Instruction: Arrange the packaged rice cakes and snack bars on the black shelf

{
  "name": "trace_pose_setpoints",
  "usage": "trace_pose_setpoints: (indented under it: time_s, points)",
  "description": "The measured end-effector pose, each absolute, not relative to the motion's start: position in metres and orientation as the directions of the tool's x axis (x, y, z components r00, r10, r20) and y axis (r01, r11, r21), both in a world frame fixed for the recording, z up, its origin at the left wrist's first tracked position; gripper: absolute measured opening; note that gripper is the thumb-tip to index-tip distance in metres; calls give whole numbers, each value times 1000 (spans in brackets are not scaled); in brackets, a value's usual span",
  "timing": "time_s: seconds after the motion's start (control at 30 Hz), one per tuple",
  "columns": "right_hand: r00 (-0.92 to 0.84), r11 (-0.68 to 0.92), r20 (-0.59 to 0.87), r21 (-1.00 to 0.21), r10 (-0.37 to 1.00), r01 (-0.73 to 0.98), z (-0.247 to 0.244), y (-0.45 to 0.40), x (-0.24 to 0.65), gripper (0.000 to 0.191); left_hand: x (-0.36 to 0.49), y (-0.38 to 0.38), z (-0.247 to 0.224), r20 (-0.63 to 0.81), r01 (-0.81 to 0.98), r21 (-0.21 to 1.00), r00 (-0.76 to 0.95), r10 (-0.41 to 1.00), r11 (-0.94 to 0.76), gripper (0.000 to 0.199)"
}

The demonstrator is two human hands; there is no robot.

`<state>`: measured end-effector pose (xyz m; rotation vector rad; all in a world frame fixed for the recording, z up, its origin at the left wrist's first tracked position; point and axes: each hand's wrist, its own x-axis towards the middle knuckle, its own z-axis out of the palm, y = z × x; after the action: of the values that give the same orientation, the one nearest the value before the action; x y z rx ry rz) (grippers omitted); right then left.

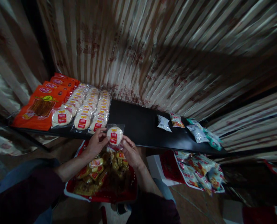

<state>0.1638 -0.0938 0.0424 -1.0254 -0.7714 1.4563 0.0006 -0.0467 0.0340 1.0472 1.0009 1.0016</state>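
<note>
Between my two hands is a round white rice cracker in a clear wrapper with a red and yellow label. My left hand pinches the wrapper's left edge, and my right hand grips its right edge. The packet is held upright just in front of the edge of a black shelf. To its left on the shelf, three rows of similar wrapped rice crackers overlap one another. Below my hands stands a red basket filled with small gold and yellow wrapped snacks.
Orange snack bags overlap at the shelf's left end. Several small bags, including a white packet and a green packet, lie toward the right end. Below right, a container holds more snack bags. Striped sheeting hangs behind.
</note>
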Motion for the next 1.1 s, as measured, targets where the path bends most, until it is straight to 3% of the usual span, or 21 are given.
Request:
trace_pose_setpoints:
  time_s: [0.17,0.3,0.37,0.43,0.67,0.77,0.87,1.0,1.1]
  points:
    - [-58,-139,-127,-945,990,-297,42,-97,162,35,6,-54,36,-279,-354,849,329,902,391,28]
    - [-59,13,16,-999,998,-40,42,-99,158,29,12,-58,32,-449,-546,615,351,822,569,10]
    - [-51,90,86,-992,995,84,42,-100,156,27,14,-57,31,-516,-604,485,387,765,633,12]
    - [-41,136,131,-978,991,157,42,-100,154,24,14,-54,32,-507,-624,414,447,737,663,19]
    - [-22,220,224,-931,974,291,46,-103,152,21,6,-51,33,-409,-633,387,534,740,670,19]
    - [-71,213,201,-923,977,320,47,-103,151,25,2,-55,32,-407,-585,432,553,727,687,18]
    - [-141,177,141,-941,980,287,49,-105,150,23,-2,-61,32,-423,-501,589,477,770,634,21]
    - [-183,37,15,-993,983,116,52,-110,145,26,-13,-70,29,-348,-327,834,313,884,444,34]
    - [-125,-79,-75,-996,989,-30,49,-111,134,31,-26,-72,23,-245,-206,935,216,945,290,34]
